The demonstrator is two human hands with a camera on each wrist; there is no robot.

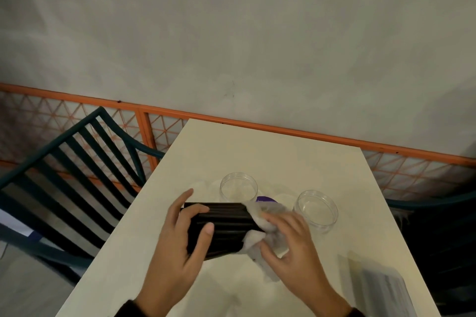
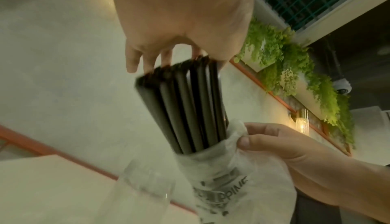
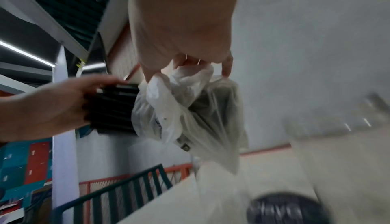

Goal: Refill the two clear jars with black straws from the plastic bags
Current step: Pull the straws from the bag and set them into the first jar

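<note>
— Well, where do the person's hands sit?

— Both are above the pale table (image 1: 296, 159), close together on one bundle. The left hand (image 1: 180, 237) is curled round the black straws (image 1: 219, 224), thumb lying across the top of the bundle and fingers wrapped over its far end. The right hand (image 1: 286, 237) pinches the crumpled plastic bag (image 1: 253, 238) that still sheathes the other end of the straws.

— How far open are they?

— Neither is spread. The left wrist view shows its fingers (image 2: 147, 57) hooked over the straw tips, and the right wrist view shows the right fingertips (image 3: 226, 71) gathered into the bag's bunched film.

— And the materials?

— The straws are smooth, matte black tubes packed side by side, roughly half of their length out of the bag. The bag is thin, milky translucent film, wrinkled, with dark print that is too blurred to read.

— The jars?

— Two round, clear jars stand upright and lidless on the table just beyond the hands: the left jar (image 1: 238, 186) behind the straws, the right jar (image 1: 317, 210) beside the right hand's knuckles. Neither has straws in it. A purple disc (image 1: 265, 199) shows between them. A second flat pack (image 1: 378, 283) lies near the table's right edge, blurred. A dark slatted chair (image 1: 77, 162) stands to the left.
</note>
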